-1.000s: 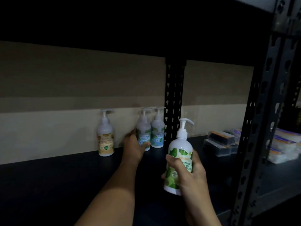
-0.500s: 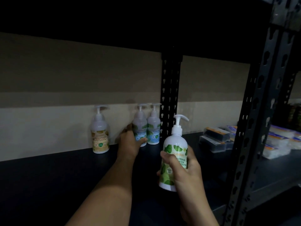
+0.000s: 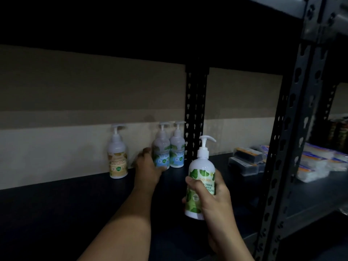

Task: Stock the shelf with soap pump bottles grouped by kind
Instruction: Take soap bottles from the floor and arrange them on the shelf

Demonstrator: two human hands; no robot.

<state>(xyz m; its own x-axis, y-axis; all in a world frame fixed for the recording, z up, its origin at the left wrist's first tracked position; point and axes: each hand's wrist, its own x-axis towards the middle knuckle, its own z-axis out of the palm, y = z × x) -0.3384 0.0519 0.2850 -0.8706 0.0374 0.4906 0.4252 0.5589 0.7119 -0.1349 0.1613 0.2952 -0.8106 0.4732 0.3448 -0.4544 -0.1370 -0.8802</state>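
Three pump bottles stand at the back of the dark shelf [image 3: 56, 213]: a yellow-label bottle [image 3: 117, 157] on the left and two blue-label bottles side by side, the left one [image 3: 161, 150] and the right one [image 3: 177, 149]. My left hand [image 3: 147, 171] reaches to the left blue-label bottle and grips its lower part, thumb across its front. My right hand [image 3: 212, 202] holds a green-leaf bottle [image 3: 200, 183] upright in the air, nearer to me and right of the others.
A black perforated upright [image 3: 194, 113] stands just right of the blue-label bottles. A second upright [image 3: 286, 147] rises at the right front. Flat packaged goods [image 3: 246, 162] lie on the shelf further right. A beige wall backs the shelf.
My left hand stays at the left blue-label bottle, its thumb now lower on the front. The right hand keeps the green-leaf bottle at about the same place; the view shifted slightly.
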